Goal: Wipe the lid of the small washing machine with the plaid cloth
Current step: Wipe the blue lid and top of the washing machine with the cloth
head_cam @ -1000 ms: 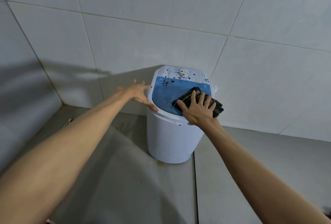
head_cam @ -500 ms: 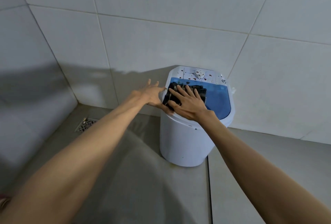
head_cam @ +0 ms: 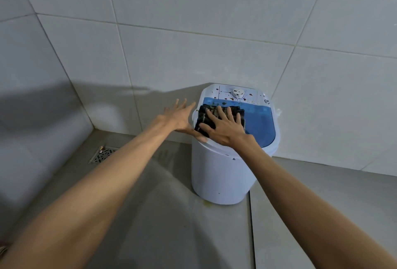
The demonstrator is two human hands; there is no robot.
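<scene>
**Head view: small washing machine, lid under cloth**

Small washing machine (head_cam: 223, 174): white tub on grey floor, against tiled wall. Blue lid (head_cam: 261, 124) closed; contents unseen. Plaid cloth (head_cam: 206, 116) lies on lid's left part, pressed flat by right hand (head_cam: 225, 126), fingers spread. Left hand (head_cam: 179, 118) open, fingers apart, braced against machine's left rim. Floor drain (head_cam: 102, 154) well left of machine.

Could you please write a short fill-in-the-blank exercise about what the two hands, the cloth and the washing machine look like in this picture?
1. The right hand presses the plaid cloth flat onto the ____ lid.
2. The left hand steadies the small washing machine with its thumb on the machine's ____.
3. Dark spots show on the white control panel around the ____.
4. A metal ____ sits in the floor to the machine's left.

Missing words: blue; rim; dial; drain
</scene>
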